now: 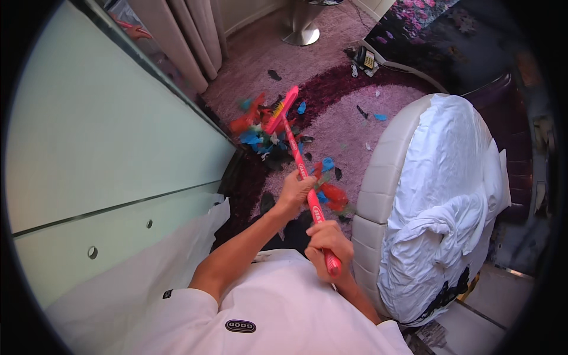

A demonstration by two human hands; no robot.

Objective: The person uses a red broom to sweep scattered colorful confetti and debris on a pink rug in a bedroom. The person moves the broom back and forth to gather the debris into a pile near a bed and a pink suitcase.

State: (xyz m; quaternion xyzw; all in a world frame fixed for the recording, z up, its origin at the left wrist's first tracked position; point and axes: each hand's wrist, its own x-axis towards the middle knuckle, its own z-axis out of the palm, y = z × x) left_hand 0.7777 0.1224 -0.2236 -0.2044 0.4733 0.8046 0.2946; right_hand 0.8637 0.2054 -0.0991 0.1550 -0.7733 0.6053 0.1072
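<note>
A red-pink long-handled brush [299, 155] slants away from my body, its narrow crosswise head with yellow and dark bristles reaching a pile of scraps. My left hand [296, 190] is closed round the middle of the handle. Nearer to me, my right hand [330, 241] wraps the handle close to its butt end. Red, blue and black scraps [251, 136] lie heaped by the brush head, some of them blurred. More red and blue scraps [334, 197] lie beside the handle near my left hand.
A round cream padded seat [374, 192] draped with rumpled white cloth [441, 195] stands at right. A glass panel [112, 118] borders the left. On the pink and dark purple carpet [343, 127] lie stray scraps and a phone-like keypad device [368, 59]. Farther back stands a metal pedestal [303, 32].
</note>
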